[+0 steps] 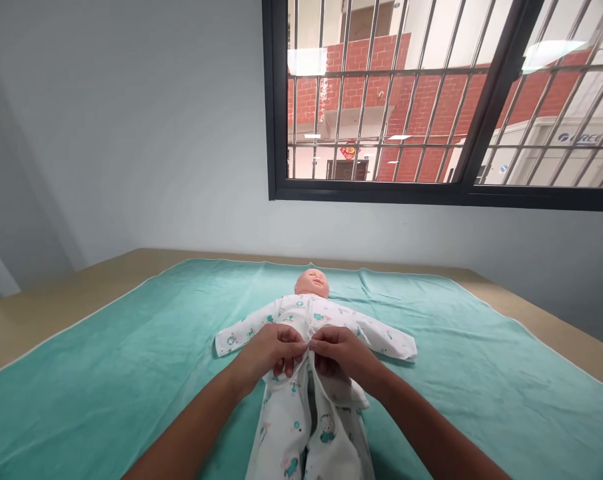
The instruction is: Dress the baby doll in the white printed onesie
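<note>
A baby doll [312, 283] lies on its back on a teal towel [131, 360], head toward the wall. It wears a white printed romper [301, 313] with both sleeves spread out sideways. My left hand [271, 350] and my right hand [338, 353] meet over the doll's belly. Each pinches one edge of the romper's front opening, with fingers curled shut on the cloth. Below my hands the front of the romper gapes open down to the legs.
The towel covers most of a tan table [46, 307] that stands against a pale wall. Above and to the right is a black-framed barred window [431, 100] with a red brick building behind it.
</note>
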Demonstrator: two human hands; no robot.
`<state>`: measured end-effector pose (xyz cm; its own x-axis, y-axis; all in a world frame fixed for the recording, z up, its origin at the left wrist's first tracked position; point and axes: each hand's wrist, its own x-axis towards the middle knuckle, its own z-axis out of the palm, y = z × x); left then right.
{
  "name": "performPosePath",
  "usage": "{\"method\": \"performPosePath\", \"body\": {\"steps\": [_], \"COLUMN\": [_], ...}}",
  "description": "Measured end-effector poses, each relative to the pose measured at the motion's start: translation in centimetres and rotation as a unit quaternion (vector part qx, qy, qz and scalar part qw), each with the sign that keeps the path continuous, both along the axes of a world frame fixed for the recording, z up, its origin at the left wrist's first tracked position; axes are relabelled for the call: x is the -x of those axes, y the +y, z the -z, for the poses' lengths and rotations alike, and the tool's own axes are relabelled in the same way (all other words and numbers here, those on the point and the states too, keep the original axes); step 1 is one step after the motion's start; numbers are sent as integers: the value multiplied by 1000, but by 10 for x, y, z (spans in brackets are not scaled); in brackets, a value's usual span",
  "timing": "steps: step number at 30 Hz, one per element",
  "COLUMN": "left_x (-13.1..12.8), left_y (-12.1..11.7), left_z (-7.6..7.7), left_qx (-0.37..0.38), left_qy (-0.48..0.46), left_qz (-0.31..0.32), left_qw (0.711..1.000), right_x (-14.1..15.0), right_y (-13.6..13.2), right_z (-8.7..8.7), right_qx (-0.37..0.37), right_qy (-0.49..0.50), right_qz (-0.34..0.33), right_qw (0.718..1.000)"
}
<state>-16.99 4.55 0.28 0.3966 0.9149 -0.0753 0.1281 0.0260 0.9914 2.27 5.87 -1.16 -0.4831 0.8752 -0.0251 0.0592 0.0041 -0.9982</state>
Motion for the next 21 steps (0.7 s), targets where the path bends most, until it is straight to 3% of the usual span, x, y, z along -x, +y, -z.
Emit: {"method": "performPosePath", "body": {"steps": [7, 16, 21], "left_x": [-5, -15, -17], "left_y": [-1, -10, -11], "left_z": [1, -1, -4], "left_qx": [-5, -90, -130], "left_qy": [58, 160, 205], "left_qz": [-29, -72, -90], "left_qw": [998, 980, 966], "right_x": [-9, 1, 3], "right_y": [-3, -6, -9], "right_z": [-5, 5, 5], "right_qx": [-2, -60, -75], "right_qy": [-37, -79, -84], "right_qz": [-41, 35, 41], "right_qw": [999, 994, 993]}}
